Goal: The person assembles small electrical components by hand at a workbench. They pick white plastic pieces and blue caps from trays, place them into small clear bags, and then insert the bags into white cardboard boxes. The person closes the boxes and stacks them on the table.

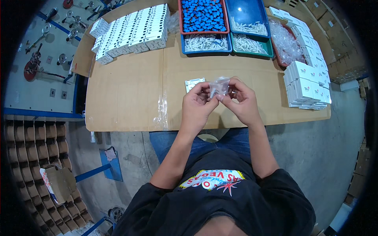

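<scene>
Pinching the small clear bag (220, 84), the left hand (198, 104) and right hand (244, 101) gripped its opposite sides over the cardboard-topped bench (126, 96) | light, even pressure probably suited thin film | from the bag: clear tape (162, 113) at 8 o'clock, trays (207, 53) at 12, grey floor (315, 145) at 4

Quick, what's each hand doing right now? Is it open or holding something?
Left hand: closed, holding one side of a small, clear plastic bag.
Right hand: closed, holding the other side of that bag.
</scene>
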The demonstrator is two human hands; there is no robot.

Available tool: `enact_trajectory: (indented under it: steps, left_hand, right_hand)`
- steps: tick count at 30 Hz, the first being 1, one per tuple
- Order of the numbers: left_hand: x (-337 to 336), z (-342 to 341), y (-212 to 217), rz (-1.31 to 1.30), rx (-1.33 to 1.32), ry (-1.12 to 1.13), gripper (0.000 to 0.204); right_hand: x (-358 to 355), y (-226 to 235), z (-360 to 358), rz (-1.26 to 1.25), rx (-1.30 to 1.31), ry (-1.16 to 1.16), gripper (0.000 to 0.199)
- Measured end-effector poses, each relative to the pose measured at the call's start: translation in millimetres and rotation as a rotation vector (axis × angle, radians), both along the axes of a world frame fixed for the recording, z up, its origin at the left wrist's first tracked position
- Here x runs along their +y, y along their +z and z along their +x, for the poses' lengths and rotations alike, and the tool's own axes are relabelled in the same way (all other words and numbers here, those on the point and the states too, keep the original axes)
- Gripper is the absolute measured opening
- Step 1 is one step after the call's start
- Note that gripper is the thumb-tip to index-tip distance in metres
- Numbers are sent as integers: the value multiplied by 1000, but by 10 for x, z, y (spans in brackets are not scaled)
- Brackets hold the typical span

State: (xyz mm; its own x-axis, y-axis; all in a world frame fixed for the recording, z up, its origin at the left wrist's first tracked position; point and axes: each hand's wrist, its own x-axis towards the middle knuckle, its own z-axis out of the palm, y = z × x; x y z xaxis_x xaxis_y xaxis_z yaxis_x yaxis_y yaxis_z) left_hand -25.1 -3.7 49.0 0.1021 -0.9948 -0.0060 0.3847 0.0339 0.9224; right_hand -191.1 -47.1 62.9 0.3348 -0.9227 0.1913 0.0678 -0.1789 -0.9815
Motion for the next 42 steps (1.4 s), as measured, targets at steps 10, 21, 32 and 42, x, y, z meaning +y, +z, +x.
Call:
enact_trajectory:
  steps: [10,21,32,42]
  left_hand:
    - [-27,5,43,24,-46,-64,37]
    - [-33,2,71,116,-122,-143,31]
    - [-29,7,63,109,-8,-180,28]
    - [-56,-24,41,105,43,-38,24]
  right_hand:
    - [-19,4,-65,240,-52,43,18]
    - [-40,-64,-126,291,23,48,16]
    - [-109,-57,-140,387,-96,45,12]
    - [-118,-3,-186,397,-146,75,11]
